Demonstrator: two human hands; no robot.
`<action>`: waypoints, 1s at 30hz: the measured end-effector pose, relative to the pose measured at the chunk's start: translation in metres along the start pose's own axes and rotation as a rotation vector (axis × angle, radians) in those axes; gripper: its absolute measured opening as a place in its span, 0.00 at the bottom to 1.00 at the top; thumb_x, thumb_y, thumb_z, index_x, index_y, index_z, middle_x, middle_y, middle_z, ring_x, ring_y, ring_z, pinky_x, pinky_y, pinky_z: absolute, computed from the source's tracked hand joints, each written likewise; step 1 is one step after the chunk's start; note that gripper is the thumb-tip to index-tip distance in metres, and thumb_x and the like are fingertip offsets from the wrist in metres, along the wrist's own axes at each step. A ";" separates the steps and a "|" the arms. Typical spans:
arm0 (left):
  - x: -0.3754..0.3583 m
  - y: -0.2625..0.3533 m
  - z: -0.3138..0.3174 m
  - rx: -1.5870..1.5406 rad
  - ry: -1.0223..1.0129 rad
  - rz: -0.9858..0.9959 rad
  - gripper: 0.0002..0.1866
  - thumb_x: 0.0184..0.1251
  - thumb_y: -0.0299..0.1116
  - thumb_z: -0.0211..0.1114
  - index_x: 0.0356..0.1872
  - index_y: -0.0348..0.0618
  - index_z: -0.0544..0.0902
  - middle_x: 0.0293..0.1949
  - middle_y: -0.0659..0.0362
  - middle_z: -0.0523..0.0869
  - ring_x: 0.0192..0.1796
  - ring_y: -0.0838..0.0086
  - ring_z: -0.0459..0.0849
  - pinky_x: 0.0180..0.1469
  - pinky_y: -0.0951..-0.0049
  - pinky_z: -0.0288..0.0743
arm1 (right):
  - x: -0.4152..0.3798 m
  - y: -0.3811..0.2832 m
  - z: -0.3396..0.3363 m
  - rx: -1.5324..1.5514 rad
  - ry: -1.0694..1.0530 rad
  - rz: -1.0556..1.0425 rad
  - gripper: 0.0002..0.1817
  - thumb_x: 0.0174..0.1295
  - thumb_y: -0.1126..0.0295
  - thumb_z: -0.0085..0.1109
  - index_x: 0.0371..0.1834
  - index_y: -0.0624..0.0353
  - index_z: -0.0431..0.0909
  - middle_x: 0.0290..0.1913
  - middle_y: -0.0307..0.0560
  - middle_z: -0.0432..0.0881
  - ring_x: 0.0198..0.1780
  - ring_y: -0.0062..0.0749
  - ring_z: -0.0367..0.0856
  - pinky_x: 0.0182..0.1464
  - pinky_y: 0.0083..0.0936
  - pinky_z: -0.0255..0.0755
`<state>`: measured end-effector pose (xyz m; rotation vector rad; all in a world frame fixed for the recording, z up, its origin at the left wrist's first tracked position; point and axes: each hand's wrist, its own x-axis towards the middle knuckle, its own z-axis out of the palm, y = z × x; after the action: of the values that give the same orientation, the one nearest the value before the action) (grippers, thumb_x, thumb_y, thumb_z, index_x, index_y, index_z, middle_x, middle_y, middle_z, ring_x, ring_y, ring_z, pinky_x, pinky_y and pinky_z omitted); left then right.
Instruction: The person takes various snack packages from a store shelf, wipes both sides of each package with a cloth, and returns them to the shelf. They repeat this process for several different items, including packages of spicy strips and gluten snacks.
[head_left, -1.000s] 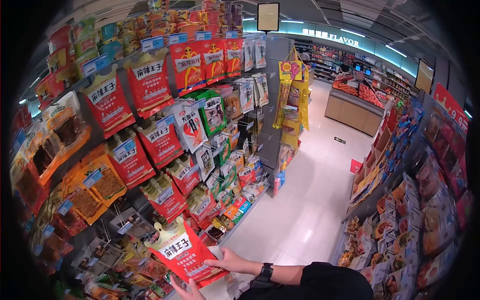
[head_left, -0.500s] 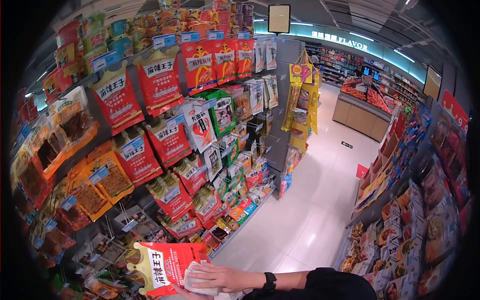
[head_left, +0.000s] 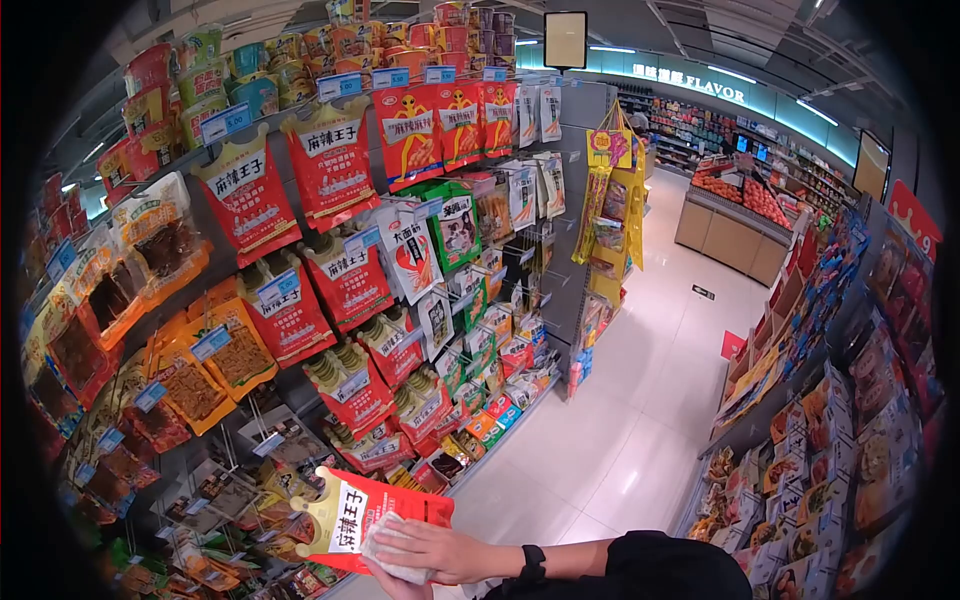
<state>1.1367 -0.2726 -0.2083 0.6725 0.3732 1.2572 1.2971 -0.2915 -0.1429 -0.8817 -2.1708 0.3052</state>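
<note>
A red snack bag (head_left: pixel 410 503) with a gold crown-shaped top is held low in front of me. My right hand (head_left: pixel 445 552), with a dark band on its wrist, presses a white cloth (head_left: pixel 392 549) against the face of the bag, fingers closed over the cloth. Below it my left hand (head_left: pixel 395 587) grips the bag's lower edge; only part of it shows at the bottom of the view. Similar red bags (head_left: pixel 290 308) hang on the rack just beyond.
Hanging snack packets fill the rack at the left, with instant noodle cups (head_left: pixel 203 80) on top. Another packet rack (head_left: pixel 800 470) lines the right. The tiled aisle (head_left: pixel 600 450) runs between them towards a produce stand (head_left: pixel 735 235).
The held bag and both hands have shifted right and tilted slightly. The white cloth stays under my right hand on the bag. The shelves sit slightly further right in view.
</note>
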 end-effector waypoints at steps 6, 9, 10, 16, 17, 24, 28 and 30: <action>-0.003 0.025 0.030 0.003 0.343 -0.024 0.40 0.85 0.63 0.41 0.82 0.42 0.60 0.79 0.51 0.68 0.80 0.55 0.66 0.82 0.53 0.59 | -0.017 0.013 0.016 0.027 -0.119 -0.098 0.39 0.64 0.71 0.61 0.82 0.48 0.65 0.85 0.49 0.58 0.86 0.50 0.52 0.83 0.52 0.51; -0.007 0.009 -0.003 0.335 0.364 0.013 0.38 0.86 0.61 0.41 0.81 0.39 0.61 0.78 0.48 0.68 0.78 0.55 0.68 0.79 0.53 0.64 | -0.019 0.014 0.002 -0.058 -0.097 -0.010 0.40 0.63 0.72 0.62 0.82 0.48 0.65 0.86 0.49 0.57 0.86 0.50 0.52 0.84 0.51 0.50; -0.010 0.010 0.005 0.405 0.446 -0.028 0.38 0.87 0.59 0.43 0.80 0.36 0.62 0.76 0.47 0.70 0.75 0.57 0.71 0.76 0.54 0.68 | -0.019 0.017 -0.001 -0.056 -0.097 -0.013 0.40 0.63 0.72 0.62 0.82 0.48 0.65 0.86 0.49 0.57 0.86 0.50 0.52 0.84 0.51 0.50; -0.030 -0.006 0.010 0.843 0.205 -0.202 0.37 0.86 0.57 0.49 0.79 0.35 0.62 0.74 0.47 0.72 0.75 0.63 0.70 0.80 0.52 0.59 | -0.014 0.029 -0.008 0.088 0.111 0.296 0.44 0.61 0.80 0.56 0.85 0.49 0.60 0.86 0.51 0.56 0.86 0.52 0.50 0.86 0.45 0.48; -0.030 -0.012 0.011 0.842 0.205 -0.202 0.37 0.86 0.57 0.49 0.79 0.35 0.62 0.74 0.47 0.72 0.75 0.63 0.70 0.80 0.52 0.59 | -0.014 0.028 -0.003 0.087 0.110 0.297 0.44 0.61 0.80 0.56 0.85 0.49 0.60 0.86 0.51 0.56 0.86 0.52 0.50 0.86 0.45 0.48; -0.026 -0.052 -0.062 0.408 0.230 -0.023 0.33 0.88 0.52 0.43 0.83 0.44 0.55 0.78 0.49 0.68 0.77 0.60 0.72 0.75 0.55 0.71 | -0.031 0.015 0.032 0.166 -0.102 0.113 0.39 0.66 0.80 0.54 0.84 0.48 0.63 0.86 0.46 0.58 0.86 0.51 0.52 0.85 0.47 0.49; -0.028 -0.030 -0.052 0.248 0.310 0.010 0.32 0.89 0.54 0.42 0.79 0.40 0.60 0.74 0.48 0.73 0.73 0.60 0.76 0.74 0.55 0.72 | -0.041 0.027 0.017 0.083 -0.219 0.183 0.42 0.63 0.80 0.55 0.84 0.46 0.63 0.86 0.46 0.58 0.86 0.48 0.52 0.84 0.45 0.52; -0.026 -0.018 -0.024 0.276 0.418 0.065 0.27 0.89 0.50 0.45 0.69 0.36 0.71 0.63 0.50 0.82 0.65 0.65 0.81 0.69 0.60 0.75 | -0.041 0.035 0.012 0.112 -0.177 0.250 0.42 0.62 0.80 0.56 0.84 0.47 0.62 0.86 0.47 0.58 0.86 0.49 0.52 0.84 0.44 0.53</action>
<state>1.1287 -0.2940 -0.2406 0.6546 0.8872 1.4223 1.3253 -0.2930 -0.1901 -1.0986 -2.1793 0.6438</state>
